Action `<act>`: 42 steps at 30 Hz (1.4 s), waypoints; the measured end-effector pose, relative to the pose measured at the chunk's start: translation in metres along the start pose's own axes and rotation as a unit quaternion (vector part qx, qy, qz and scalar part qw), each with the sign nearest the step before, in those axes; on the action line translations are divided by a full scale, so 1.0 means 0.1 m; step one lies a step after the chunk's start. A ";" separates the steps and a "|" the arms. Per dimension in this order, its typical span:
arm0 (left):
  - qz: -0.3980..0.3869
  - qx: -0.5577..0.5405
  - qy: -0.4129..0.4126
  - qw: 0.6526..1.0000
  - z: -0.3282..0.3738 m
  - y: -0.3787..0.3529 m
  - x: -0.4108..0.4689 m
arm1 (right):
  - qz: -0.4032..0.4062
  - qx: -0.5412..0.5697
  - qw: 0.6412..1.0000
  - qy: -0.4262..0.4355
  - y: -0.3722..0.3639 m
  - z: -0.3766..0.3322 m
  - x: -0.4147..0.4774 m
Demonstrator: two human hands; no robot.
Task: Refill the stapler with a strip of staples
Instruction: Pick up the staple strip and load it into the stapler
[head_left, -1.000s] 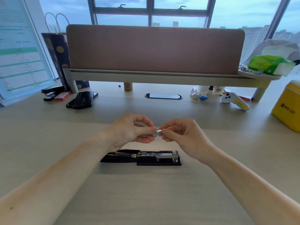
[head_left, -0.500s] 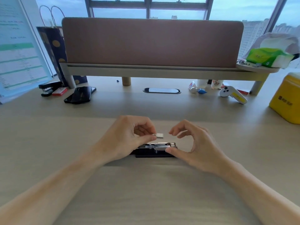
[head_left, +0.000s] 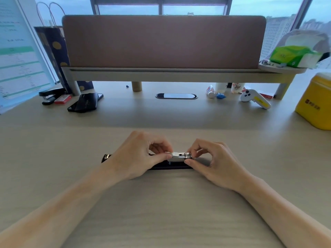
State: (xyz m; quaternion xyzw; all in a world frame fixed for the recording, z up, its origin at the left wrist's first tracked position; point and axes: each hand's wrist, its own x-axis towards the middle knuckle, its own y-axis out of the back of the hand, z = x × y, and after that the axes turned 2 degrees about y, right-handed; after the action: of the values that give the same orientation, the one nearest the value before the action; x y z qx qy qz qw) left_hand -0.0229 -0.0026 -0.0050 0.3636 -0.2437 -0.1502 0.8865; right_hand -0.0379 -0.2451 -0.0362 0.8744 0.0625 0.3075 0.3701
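Stapler (head_left: 176, 161): black, opened flat on the table (head_left: 161, 212), near centre, metal magazine exposed. Our left hand (head_left: 138, 156) pinches a short staple strip (head_left: 174, 154) between thumb and forefinger, resting it on the magazine's channel. Our right hand (head_left: 213, 161) grips the magazine's front end between thumb and fingers.

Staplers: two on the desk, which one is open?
The black stapler between the hands, its metal staple channel exposed. The other black stapler, far left, is untouched.
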 end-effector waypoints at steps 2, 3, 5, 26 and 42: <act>0.000 0.016 0.001 1.000 0.00 -0.01 0.00 | -0.004 -0.005 1.000 -0.001 0.00 0.00 0.00; -0.001 0.020 0.002 1.000 0.00 -0.01 0.00 | -0.005 -0.007 1.000 -0.003 0.00 0.01 -0.01; -0.002 0.024 0.001 1.000 -0.01 -0.02 0.00 | -0.005 -0.010 1.000 -0.007 0.00 0.01 -0.01; 0.013 0.079 0.010 0.997 -0.07 -0.07 -0.08 | -0.007 0.014 1.000 -0.016 0.01 0.02 -0.01; -0.104 0.109 0.091 0.984 -0.40 0.63 -0.24 | -0.004 0.030 0.999 -0.030 0.01 0.03 -0.03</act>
State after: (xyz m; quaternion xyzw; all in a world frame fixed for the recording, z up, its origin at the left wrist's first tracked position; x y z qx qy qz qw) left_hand -0.0157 0.0741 0.0082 0.4939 -0.1373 -0.1805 0.8394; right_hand -0.0385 -0.2491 -0.0387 0.8936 0.0637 0.2779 0.3466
